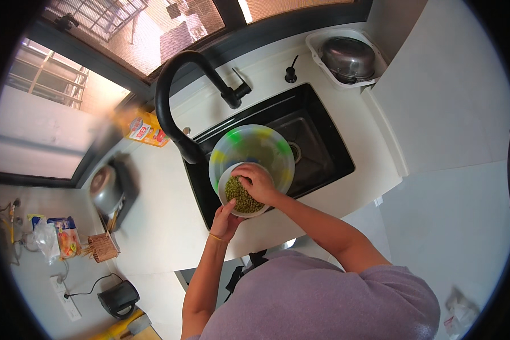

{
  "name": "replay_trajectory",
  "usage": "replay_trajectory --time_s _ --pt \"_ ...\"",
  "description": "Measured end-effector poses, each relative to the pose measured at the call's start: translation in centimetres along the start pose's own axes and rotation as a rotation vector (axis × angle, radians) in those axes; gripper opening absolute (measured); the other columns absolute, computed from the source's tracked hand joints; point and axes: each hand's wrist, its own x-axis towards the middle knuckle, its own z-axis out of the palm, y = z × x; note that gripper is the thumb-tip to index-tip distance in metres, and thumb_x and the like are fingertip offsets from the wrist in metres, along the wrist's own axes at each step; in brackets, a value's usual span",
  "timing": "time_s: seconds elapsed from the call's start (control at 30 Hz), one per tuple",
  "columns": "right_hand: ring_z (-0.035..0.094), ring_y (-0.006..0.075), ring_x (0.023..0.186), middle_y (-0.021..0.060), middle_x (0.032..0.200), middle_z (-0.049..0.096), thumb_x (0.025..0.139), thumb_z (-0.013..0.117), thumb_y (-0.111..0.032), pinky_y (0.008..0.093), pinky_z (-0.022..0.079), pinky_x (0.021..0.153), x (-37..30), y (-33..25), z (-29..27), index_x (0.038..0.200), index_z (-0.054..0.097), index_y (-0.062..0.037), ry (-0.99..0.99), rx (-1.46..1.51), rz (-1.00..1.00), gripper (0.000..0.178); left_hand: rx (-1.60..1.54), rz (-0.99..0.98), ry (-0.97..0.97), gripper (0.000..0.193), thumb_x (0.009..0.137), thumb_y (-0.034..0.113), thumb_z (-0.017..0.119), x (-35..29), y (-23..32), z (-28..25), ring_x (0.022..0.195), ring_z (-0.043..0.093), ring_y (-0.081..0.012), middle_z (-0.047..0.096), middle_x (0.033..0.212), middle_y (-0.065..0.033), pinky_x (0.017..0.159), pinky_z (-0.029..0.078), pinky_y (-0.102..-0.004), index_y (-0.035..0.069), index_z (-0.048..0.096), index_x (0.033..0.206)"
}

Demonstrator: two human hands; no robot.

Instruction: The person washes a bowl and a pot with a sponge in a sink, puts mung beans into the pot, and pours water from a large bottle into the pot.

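Printed lettering on an orange package, illegible print on a packet.

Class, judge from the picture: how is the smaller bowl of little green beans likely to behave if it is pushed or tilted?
The smaller bowl is probably fairly stiff: its rim looks round with the left hand at its edge. The beans look small, rounded and loose, so they would likely slide toward the low side and might spill.

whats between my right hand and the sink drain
In the head view, part of the big translucent bowl with green and yellow patches lies between your right hand and the sink drain.
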Motion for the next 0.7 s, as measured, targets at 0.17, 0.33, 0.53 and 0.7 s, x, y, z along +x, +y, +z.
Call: replay_trajectory --time_s 0.17,0.33,0.53,0.7 --pt "0.058 0.0287 0.105 0.0086 0.106 0.064 0.081 0.059 -0.002 0.0397 0.044 0.095 -0.1 0.2 0.1 0.100 0.068 -0.0099 -0.024 0.021 0.017 0.023 0.034 -0.005 0.036 0.044 0.091 0.023 0.063 -0.3 0.4 0.6 0.108 0.060 -0.0233 0.059 0.120 -0.0111 0.092 0.051 -0.0412 -0.002 0.049 0.124" --pt "0.058 0.0281 0.106 0.0084 0.107 0.065 0.081 0.059 0.000 0.0388 0.044 0.095 -0.2 0.8 0.4 0.100 0.068 -0.0095 -0.050 0.069 0.055 0.024 0.064 -0.026 0.082 0.049 0.088 0.026 0.066 -0.3 0.6 0.6 0.107 0.060 -0.0236 0.059 0.119 -0.0116 0.090 0.052 -0.0410 -0.002 0.049 0.124" --pt "0.058 0.0279 0.107 0.0089 0.111 0.064 0.082 0.057 0.001 0.0370 0.045 0.095 -0.2 1.1 0.3 0.103 0.067 -0.0085 -0.111 0.143 0.141 0.026 0.076 -0.037 0.122 0.047 0.086 0.023 0.067 -0.4 0.8 0.6 0.104 0.062 -0.0246 0.060 0.117 -0.0119 0.088 0.053 -0.0405 -0.002 0.050 0.123" --pt "0.058 0.0267 0.110 0.0084 0.114 0.063 0.083 0.056 0.001 0.0358 0.045 0.097 -0.5 1.1 0.3 0.106 0.066 -0.0089 -0.131 0.135 0.168 0.027 0.080 -0.052 0.134 0.044 0.086 0.020 0.065 -0.6 1.1 1.2 0.104 0.062 -0.0246 0.061 0.116 -0.0122 0.089 0.053 -0.0413 -0.003 0.051 0.121"
